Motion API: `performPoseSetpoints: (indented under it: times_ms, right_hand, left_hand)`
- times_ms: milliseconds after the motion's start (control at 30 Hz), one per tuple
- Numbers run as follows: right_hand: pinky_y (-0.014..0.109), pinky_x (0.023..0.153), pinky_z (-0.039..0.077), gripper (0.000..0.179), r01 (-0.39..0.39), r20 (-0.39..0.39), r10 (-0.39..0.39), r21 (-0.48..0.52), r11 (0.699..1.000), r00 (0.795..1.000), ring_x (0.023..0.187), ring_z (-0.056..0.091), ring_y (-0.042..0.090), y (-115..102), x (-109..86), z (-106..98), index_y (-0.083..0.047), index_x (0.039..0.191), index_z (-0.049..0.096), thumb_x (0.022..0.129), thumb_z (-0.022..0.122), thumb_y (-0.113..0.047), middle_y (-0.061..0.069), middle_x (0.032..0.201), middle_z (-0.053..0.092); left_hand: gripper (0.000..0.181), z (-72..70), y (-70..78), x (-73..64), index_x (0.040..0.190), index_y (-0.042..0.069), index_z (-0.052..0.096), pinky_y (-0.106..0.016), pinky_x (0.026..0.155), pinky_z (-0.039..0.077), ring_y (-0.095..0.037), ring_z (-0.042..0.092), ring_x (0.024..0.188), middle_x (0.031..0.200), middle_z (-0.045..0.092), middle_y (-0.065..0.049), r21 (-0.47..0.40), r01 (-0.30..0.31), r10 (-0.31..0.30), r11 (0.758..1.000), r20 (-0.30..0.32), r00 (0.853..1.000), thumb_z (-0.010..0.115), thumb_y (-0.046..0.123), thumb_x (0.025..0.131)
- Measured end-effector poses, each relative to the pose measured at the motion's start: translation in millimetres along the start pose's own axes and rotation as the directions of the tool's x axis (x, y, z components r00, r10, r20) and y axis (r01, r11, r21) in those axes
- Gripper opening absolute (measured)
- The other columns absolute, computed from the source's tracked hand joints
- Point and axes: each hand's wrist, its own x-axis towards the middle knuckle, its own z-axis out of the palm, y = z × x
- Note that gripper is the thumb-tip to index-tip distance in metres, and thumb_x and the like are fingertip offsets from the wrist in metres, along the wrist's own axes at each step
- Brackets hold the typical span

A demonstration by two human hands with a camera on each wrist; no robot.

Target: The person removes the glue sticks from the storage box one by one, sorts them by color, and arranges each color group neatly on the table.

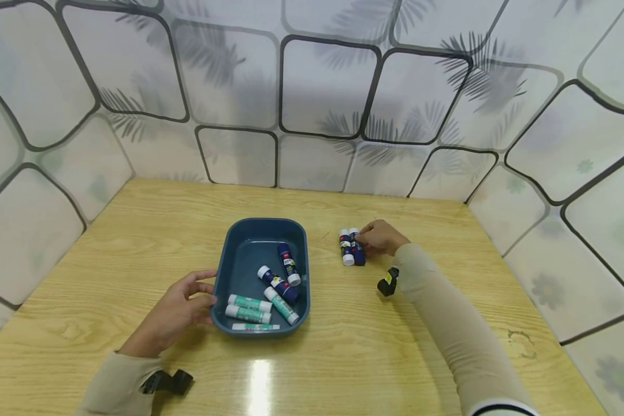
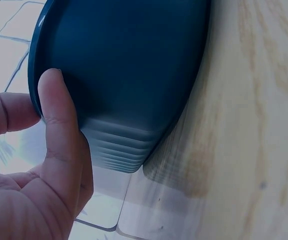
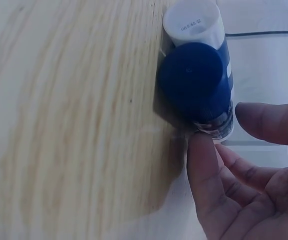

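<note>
Left fingers (image 2: 59,120) hold the tub (image 1: 244,257), right fingers (image 3: 204,167) touch a glue stick (image 1: 358,255)

Cannot read the fine label print on the sticks (image 1: 248,314). Can see only part of the nearest one above the near rim of the tray (image 1: 241,266), and of another behind the right hand (image 1: 381,237). Cannot see into the tray, cut off at the top, in the left wrist view. Lose both sleeves (image 1: 463,335) past the head view's bottom edge.
</note>
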Motion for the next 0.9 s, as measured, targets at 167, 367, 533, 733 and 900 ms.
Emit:
performPoseSetpoints:
  times_ms: [167, 367, 533, 733, 900]
  right_hand:
    - [0.033, 0.072, 0.057, 0.036, -0.011, -0.003, 0.011, -0.001, 1.000, 1.000, 0.083, 0.063, 0.020, 0, -0.7, 0, 0.008, 0.125, 0.053, 0.097, 0.057, -0.014, 0.017, 0.108, 0.062]
    - [0.034, 0.073, 0.057, 0.035, -0.013, -0.010, 0.013, -0.019, 1.000, 1.000, 0.084, 0.063, 0.021, -1, -3.2, -2, 0.007, 0.124, 0.054, 0.096, 0.057, -0.014, 0.016, 0.106, 0.062]
    - [0.035, 0.079, 0.056, 0.038, -0.005, -0.020, 0.004, -0.022, 1.000, 1.000, 0.091, 0.061, 0.024, -6, -8.6, -8, 0.007, 0.129, 0.050, 0.097, 0.055, -0.015, 0.018, 0.114, 0.056]
    - [0.034, 0.081, 0.056, 0.045, 0.044, -0.008, -0.044, 0.008, 0.999, 0.999, 0.098, 0.059, 0.028, -19, -18.9, -16, 0.008, 0.135, 0.043, 0.100, 0.050, -0.019, 0.025, 0.126, 0.051]
    - [0.036, 0.083, 0.055, 0.049, 0.100, 0.015, -0.101, 0.034, 0.994, 0.995, 0.102, 0.058, 0.034, -29, -25.4, -18, 0.011, 0.139, 0.038, 0.102, 0.045, -0.021, 0.031, 0.128, 0.048]
  left_hand:
    - [0.056, -0.2, -0.1, -0.4, 0.146, -0.003, 0.029, -0.040, 0.067, 0.057, -0.025, 0.060, 0.081, 0.116, 0.043, -0.026, 0.004, -0.003, 0.003, 1.000, -0.001, 1.000, 0.048, -0.004, 0.093]
    - [0.056, -0.2, -1.0, 0.0, 0.145, -0.003, 0.029, -0.039, 0.067, 0.057, -0.025, 0.060, 0.082, 0.116, 0.043, -0.025, -0.003, -0.002, 0.002, 1.000, -0.006, 1.000, 0.048, -0.004, 0.093]
    - [0.056, 0.1, -1.8, 0.3, 0.145, -0.003, 0.030, -0.039, 0.067, 0.057, -0.024, 0.060, 0.082, 0.115, 0.043, -0.025, -0.003, -0.001, 0.000, 1.000, -0.008, 1.000, 0.048, -0.005, 0.093]
    - [0.056, -0.3, -1.7, 0.4, 0.145, -0.003, 0.029, -0.038, 0.066, 0.057, -0.024, 0.060, 0.080, 0.115, 0.043, -0.025, -0.007, -0.003, 0.003, 1.000, -0.001, 1.000, 0.047, -0.005, 0.093]
    - [0.056, 0.0, -1.1, 0.1, 0.145, -0.003, 0.029, -0.038, 0.067, 0.057, -0.024, 0.060, 0.080, 0.115, 0.043, -0.025, -0.007, 0.000, 0.000, 1.000, -0.004, 1.000, 0.047, -0.005, 0.093]
